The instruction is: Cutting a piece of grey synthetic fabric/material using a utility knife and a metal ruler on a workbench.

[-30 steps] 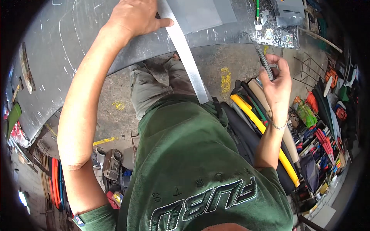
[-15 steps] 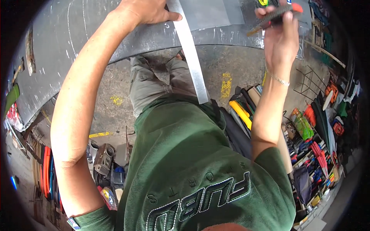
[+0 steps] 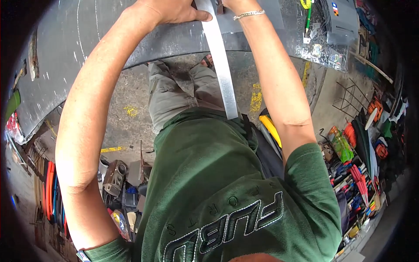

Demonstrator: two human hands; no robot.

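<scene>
A long, flat metal strip like a ruler (image 3: 221,65) lies across the edge of the dark tabletop (image 3: 166,46), its lower end overhanging toward my waist. My left hand (image 3: 174,9) presses on the strip, thumb laid over it; the other fingers run partly out of view at the top edge. Just right of the strip is my right hand (image 3: 239,5), mostly cut off by the top edge. A small part of a dark tool (image 3: 219,6) shows between it and the strip. Under the strip, to its right, lies a smooth grey sheet (image 3: 273,17).
A green pen (image 3: 308,19) and a clear plastic packet (image 3: 334,59) lie at the table's right side. Rolls of material, one yellow (image 3: 270,130), stand beside me at the right. Shelves of coloured rolls and tools (image 3: 353,183) fill the far right; a two-dial case (image 3: 115,177) sits lower left.
My right hand has come left from the table's right side to the metal strip, carrying a dark tool with a red-orange end. My left hand stays on the strip, slightly shifted right.
</scene>
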